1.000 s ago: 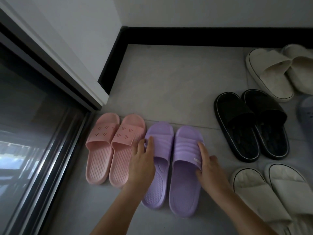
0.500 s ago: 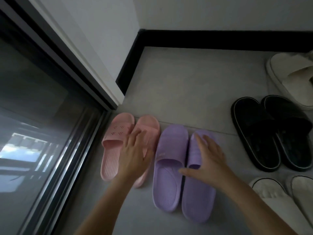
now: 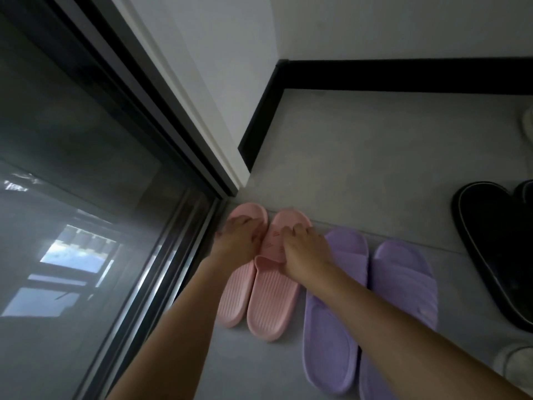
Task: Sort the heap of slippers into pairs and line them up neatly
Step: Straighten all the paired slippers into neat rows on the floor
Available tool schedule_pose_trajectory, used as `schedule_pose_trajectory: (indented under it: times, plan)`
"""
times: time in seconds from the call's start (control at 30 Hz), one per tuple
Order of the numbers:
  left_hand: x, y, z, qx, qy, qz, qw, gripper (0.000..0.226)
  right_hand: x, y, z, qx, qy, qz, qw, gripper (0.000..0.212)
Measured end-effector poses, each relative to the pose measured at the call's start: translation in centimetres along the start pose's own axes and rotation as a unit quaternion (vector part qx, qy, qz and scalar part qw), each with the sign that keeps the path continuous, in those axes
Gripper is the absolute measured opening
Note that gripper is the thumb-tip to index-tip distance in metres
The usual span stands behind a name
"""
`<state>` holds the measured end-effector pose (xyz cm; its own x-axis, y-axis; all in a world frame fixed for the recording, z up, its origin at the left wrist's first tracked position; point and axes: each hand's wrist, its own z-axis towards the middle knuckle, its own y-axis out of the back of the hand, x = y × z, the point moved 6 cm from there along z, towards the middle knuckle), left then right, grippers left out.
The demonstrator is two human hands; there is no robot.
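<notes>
Two pink slippers lie side by side on the grey floor by the sliding door, toes towards the wall. My left hand [image 3: 239, 239] lies over the strap of the left pink slipper [image 3: 233, 298], fingers curved round its inner edge. My right hand [image 3: 305, 251] grips the strap of the right pink slipper [image 3: 271, 301], fingers on top and thumb at the strap's opening. Just to the right lies the purple pair, its left slipper [image 3: 331, 327] partly under my right forearm, its right slipper [image 3: 403, 281] beside it.
A glass sliding door [image 3: 72, 197] and its dark frame run along the left. A black skirting board [image 3: 403, 79] lines the far wall. A black slipper [image 3: 496, 241] lies at the right edge, with a white slipper [image 3: 516, 362] below it.
Both hands have moved left, off the purple pair and onto the straps of the pink pair. The view has swung left, so the black and white slippers sit at the frame's edge.
</notes>
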<state>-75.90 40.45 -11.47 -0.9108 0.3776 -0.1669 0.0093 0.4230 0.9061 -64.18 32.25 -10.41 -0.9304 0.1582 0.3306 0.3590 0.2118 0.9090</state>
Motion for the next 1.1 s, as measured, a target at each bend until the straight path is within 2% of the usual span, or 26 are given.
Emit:
schedule_pose_trajectory:
  times: [0.37, 0.47, 0.57, 0.63, 0.7, 0.8, 0.93, 1.1]
  plan:
    - [1.2, -0.7, -1.9, -0.019, -0.006, 0.005, 1.000, 0.039, 1.0, -0.9, -1.4, 0.023, 0.026, 0.037, 0.999, 0.065]
    - [-0.3, -0.5, -2.8, -0.026, 0.002, 0.011, 1.000, 0.043, -0.1, -0.4, -2.1, 0.037, 0.028, 0.119, 0.992, 0.086]
    - [-5.2, -0.9, -4.6, -0.049, -0.076, 0.007, 0.996, 0.066, -4.6, 1.2, -4.3, 0.003, 0.012, 0.092, 0.996, 0.110]
    - [-9.3, -2.2, -5.9, -0.025, -0.149, -0.017, 0.988, 0.089, -9.9, 1.5, -6.8, 0.037, -0.062, 0.048, 0.996, 0.134]
    - [-12.8, -4.0, -6.6, 0.007, -0.219, 0.016, 0.976, 0.104, -14.2, 1.2, -9.5, 0.093, -0.136, 0.047, 0.985, 0.145]
    - [-15.8, -5.1, -5.9, 0.024, -0.260, 0.090, 0.961, 0.109, -15.8, 0.2, -11.5, 0.136, -0.150, 0.040, 0.978, 0.138]
    - [-16.3, -5.2, -4.8, 0.058, -0.259, 0.077, 0.961, 0.106, -15.3, -0.7, -11.4, 0.107, -0.144, 0.034, 0.983, 0.129]
    - [-15.9, -5.1, -5.2, 0.057, -0.257, 0.115, 0.958, 0.111, -14.8, -1.1, -11.3, 0.088, -0.134, 0.030, 0.987, 0.125]
